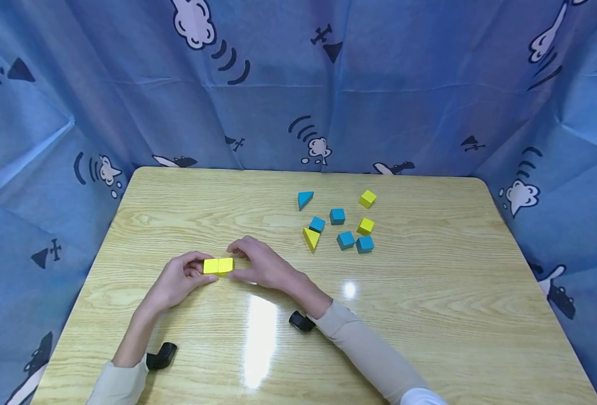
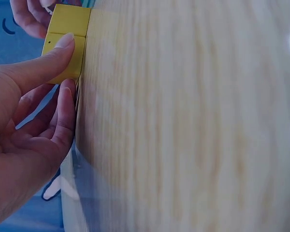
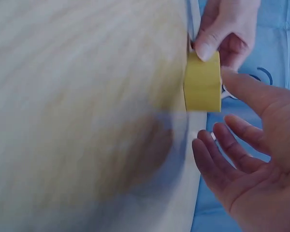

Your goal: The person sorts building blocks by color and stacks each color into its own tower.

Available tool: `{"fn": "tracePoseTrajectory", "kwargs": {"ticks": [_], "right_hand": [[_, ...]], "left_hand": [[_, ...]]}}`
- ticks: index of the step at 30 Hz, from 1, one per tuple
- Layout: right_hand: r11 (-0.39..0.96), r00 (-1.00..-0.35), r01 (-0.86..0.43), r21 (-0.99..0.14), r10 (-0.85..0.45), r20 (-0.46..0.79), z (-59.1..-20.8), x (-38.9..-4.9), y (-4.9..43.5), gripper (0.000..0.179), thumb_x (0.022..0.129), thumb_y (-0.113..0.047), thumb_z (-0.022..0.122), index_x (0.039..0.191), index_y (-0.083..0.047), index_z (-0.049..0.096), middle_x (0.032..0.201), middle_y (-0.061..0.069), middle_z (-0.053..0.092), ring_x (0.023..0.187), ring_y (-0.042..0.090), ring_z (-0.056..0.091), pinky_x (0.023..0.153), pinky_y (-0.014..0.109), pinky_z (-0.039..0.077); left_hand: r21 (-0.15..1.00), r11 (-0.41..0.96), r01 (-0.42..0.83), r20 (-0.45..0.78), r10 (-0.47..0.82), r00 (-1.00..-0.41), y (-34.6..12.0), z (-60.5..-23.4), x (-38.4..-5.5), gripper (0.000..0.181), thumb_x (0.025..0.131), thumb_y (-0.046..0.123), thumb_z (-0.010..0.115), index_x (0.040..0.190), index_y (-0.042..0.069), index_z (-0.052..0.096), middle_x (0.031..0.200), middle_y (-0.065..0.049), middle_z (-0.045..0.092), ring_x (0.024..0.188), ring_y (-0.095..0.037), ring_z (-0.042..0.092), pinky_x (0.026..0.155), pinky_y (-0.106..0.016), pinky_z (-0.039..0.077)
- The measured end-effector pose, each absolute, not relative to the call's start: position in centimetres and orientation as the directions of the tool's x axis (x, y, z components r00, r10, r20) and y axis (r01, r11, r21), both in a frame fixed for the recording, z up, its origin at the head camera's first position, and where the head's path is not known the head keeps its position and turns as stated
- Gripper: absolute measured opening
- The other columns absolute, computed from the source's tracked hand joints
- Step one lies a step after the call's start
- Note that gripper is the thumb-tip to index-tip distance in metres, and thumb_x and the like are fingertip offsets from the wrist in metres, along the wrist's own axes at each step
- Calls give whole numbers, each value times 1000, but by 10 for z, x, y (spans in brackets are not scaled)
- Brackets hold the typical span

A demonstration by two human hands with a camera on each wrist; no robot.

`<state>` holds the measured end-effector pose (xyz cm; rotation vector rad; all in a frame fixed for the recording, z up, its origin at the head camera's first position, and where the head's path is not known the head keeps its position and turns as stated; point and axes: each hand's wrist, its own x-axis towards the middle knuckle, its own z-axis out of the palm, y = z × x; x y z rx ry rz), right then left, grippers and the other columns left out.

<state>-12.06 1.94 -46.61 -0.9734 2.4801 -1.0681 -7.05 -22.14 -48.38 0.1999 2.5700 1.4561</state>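
Two yellow cubes stand side by side on the wooden table, faces together: the left yellow cube (image 1: 210, 266) and the right yellow cube (image 1: 225, 265). My left hand (image 1: 175, 281) pinches the left cube, its thumb (image 2: 63, 50) flat along the near face. Around the right cube's free end, my right hand (image 1: 264, 265) is spread with relaxed fingers, thumb tip close to the cube. In the right wrist view the fingers (image 3: 237, 150) of that hand hang apart from the yellow pair.
Right of centre lie a blue triangle (image 1: 305, 199), a yellow triangle (image 1: 312, 239), several blue cubes (image 1: 337, 216) and two more yellow cubes (image 1: 367, 198). Black wrist devices (image 1: 162, 356) show beside both forearms. A blue patterned curtain (image 1: 278, 84) surrounds the table (image 1: 430, 309).
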Motion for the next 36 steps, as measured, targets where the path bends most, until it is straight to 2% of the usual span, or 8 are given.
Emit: {"fn": "tracePoseTrajectory", "kwargs": {"ticks": [7,14,20,29,36], "right_hand": [[457,-791,-430,-778,-607,81,-461,-129,43,33,99,-18,71,125,0,64,118,13,66,107,23,63,95,35,53],[402,-815,-460,-791,-545,197,-459,-137,70,24,99,-10,69,119,4,64,112,17,67,101,24,66,89,39,56],[436,-846,-451,-779,-488,216,-456,-145,99,24,101,-11,68,120,2,64,113,17,67,101,21,66,89,37,56],[496,-896,-409,-766,-376,235,-449,-155,145,21,100,-11,69,119,-2,65,114,18,67,104,26,63,90,43,56],[564,-928,-367,-740,-272,253,-443,-162,188,25,101,-11,67,124,-1,64,117,15,66,107,30,63,90,49,54]], "left_hand": [[854,519,19,-96,194,-976,-221,-486,-71,39,86,7,84,121,-2,68,91,-9,63,73,-15,58,64,-21,51],[850,525,29,-88,196,-977,-220,-486,-70,39,86,6,84,120,-1,68,92,-9,62,74,-15,58,64,-21,51],[852,522,40,-80,205,-976,-221,-484,-70,39,86,6,84,120,-3,68,91,-10,62,73,-14,56,64,-20,49],[851,523,45,-84,222,-972,-221,-483,-71,40,86,7,83,122,-3,67,91,-10,63,72,-14,55,64,-20,49],[854,518,51,-81,228,-970,-221,-482,-71,41,86,7,83,123,-3,67,91,-10,62,72,-14,55,63,-20,49]]}}
